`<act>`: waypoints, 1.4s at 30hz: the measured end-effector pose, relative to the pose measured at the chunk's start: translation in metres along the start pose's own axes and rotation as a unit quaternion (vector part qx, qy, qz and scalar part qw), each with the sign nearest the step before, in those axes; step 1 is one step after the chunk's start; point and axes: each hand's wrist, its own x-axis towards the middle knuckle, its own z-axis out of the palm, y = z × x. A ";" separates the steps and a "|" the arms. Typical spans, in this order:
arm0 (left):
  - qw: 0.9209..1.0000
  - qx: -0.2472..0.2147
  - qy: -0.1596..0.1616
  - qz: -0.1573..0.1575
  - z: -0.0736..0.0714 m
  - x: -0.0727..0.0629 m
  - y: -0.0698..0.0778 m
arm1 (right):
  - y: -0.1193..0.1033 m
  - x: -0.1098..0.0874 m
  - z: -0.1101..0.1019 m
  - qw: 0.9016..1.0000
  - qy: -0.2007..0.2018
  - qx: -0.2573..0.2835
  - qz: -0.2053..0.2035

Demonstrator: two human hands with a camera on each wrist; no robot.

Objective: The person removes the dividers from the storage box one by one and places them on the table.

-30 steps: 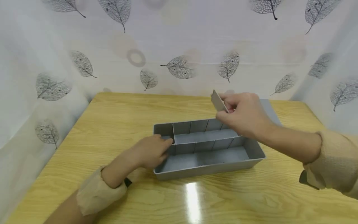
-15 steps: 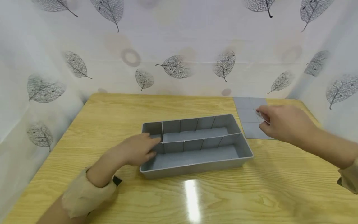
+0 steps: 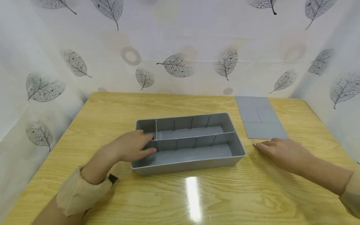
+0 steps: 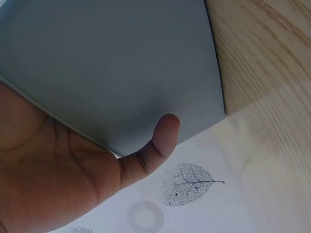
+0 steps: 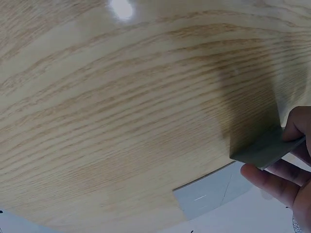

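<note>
A long grey organizer box (image 3: 185,168) stands on the wooden table, with a lengthwise wall inside. One short cross divider (image 3: 156,129) is set in its rear left part. My left hand (image 3: 130,147) grips the box's left end, thumb and other fingers inside. In the left wrist view, the palm lies at the rim and one finger (image 4: 166,136) presses the outer wall. Right of the box, my right hand (image 3: 284,156) pinches a small flat grey divider panel (image 5: 262,149) close over the table. In the head view, only this panel's tip shows past the fingers.
Several flat grey panels (image 3: 258,117) lie side by side at the table's back right. A curtain with a leaf print (image 3: 180,65) hangs behind and at both sides of the wooden table (image 3: 140,206).
My right hand has carried the panel from above the box to the right and down near the table. The box has slid slightly left with my left hand still on its end.
</note>
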 end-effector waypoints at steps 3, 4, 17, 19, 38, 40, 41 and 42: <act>1.000 0.001 0.004 0.002 0.001 0.001 -0.001 | 0.003 -0.002 0.003 0.999 0.006 0.005 -0.034; 1.000 0.000 0.005 0.001 0.001 0.001 -0.001 | 0.004 -0.001 0.003 0.999 0.002 0.012 -0.041; 1.000 0.010 0.000 -0.004 -0.002 -0.001 -0.001 | 0.015 0.004 0.001 0.992 -0.082 0.076 -0.051; 1.000 0.009 -0.003 -0.003 -0.002 -0.001 -0.001 | 0.015 0.005 0.002 0.993 -0.075 0.071 -0.055; 0.999 0.029 0.029 0.017 0.001 0.005 0.000 | 0.019 0.003 0.002 0.996 -0.078 0.040 -0.035; 0.999 0.031 0.035 0.022 0.003 0.006 0.000 | 0.019 0.003 0.002 0.996 -0.078 0.039 -0.036; 0.998 0.034 0.037 0.023 0.003 0.006 -0.001 | 0.019 0.003 0.003 0.996 -0.077 0.039 -0.037; 0.998 0.035 0.038 0.023 0.004 0.006 -0.001 | 0.019 0.003 0.003 0.996 -0.076 0.039 -0.039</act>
